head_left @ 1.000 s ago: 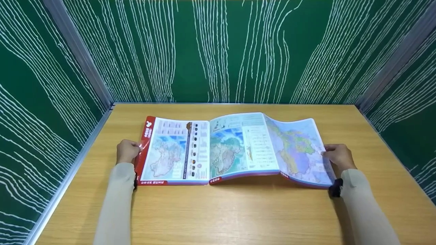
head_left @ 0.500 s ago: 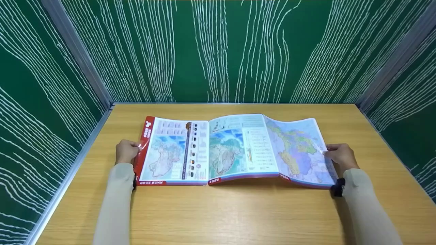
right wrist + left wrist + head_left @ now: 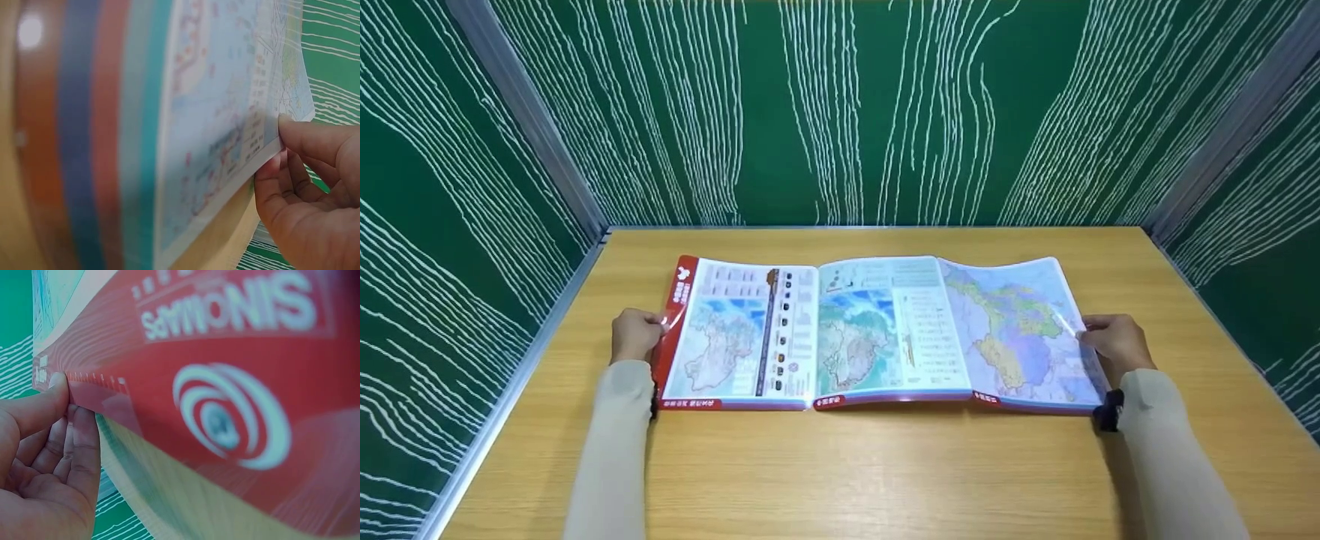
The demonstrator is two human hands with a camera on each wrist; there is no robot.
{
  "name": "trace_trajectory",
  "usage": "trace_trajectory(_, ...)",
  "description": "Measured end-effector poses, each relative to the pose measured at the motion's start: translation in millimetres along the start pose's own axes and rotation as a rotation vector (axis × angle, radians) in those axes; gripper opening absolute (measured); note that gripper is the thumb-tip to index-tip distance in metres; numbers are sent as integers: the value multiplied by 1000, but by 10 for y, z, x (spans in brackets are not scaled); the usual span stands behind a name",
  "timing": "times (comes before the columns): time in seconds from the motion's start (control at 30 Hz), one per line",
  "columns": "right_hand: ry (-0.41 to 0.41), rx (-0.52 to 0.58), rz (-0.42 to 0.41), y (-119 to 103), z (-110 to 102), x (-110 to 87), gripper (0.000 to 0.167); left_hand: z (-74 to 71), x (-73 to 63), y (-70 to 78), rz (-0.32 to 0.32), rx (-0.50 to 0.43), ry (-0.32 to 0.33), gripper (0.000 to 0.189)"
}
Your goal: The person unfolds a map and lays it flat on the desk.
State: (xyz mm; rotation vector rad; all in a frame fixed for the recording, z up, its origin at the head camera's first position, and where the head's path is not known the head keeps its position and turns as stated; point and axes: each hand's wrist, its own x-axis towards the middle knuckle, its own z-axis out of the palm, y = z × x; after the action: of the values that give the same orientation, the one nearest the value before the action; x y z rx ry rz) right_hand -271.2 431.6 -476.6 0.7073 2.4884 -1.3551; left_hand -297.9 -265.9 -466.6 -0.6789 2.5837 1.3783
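A glossy folding map [image 3: 855, 337] lies spread across the table in three panels, its printing upside down in the head view. My left hand [image 3: 636, 335] pinches its red left edge between thumb and fingers; the left wrist view shows the thumb on top of the red cover strip [image 3: 236, 343] with its white lettering. At the other end my right hand [image 3: 1117, 343] pinches the right edge of the pale blue map panel [image 3: 1024, 330]. Close up in the right wrist view, coloured layered strips [image 3: 107, 135] run along the map's near edge. The middle fold bulges slightly upward.
The wooden table [image 3: 870, 472] extends in front of and behind the map. Green panels with white wavy lines [image 3: 840, 112] stand at the back and both sides, joined by grey corner posts [image 3: 529, 112].
Both hands have moved slightly apart, the right one outward to the right. The raised fold between the middle and right panels has flattened, and the map is stretched a little wider.
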Motion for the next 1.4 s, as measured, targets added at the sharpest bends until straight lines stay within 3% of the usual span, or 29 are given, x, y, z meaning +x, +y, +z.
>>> trace_trajectory(0.37,2,16,-5,-13,-29,-15,59,-31,46,-31,-33,-11,7,43)
trace_trajectory(0.6,58,-53,-92,19,-34,-32,55,-16,3,1,53,60,80,34)
trace_trajectory(0.97,58,-36,-30,10,-23,21,51,-21,40,12,-47,4,12,36)
trace_trajectory(1.23,64,10,6,13,-15,12,51,-23,46,7,-81,-19,15,36)
trace_trajectory(1.4,77,13,3,23,-13,-6,51,-15,42,-1,-66,-13,40,34)
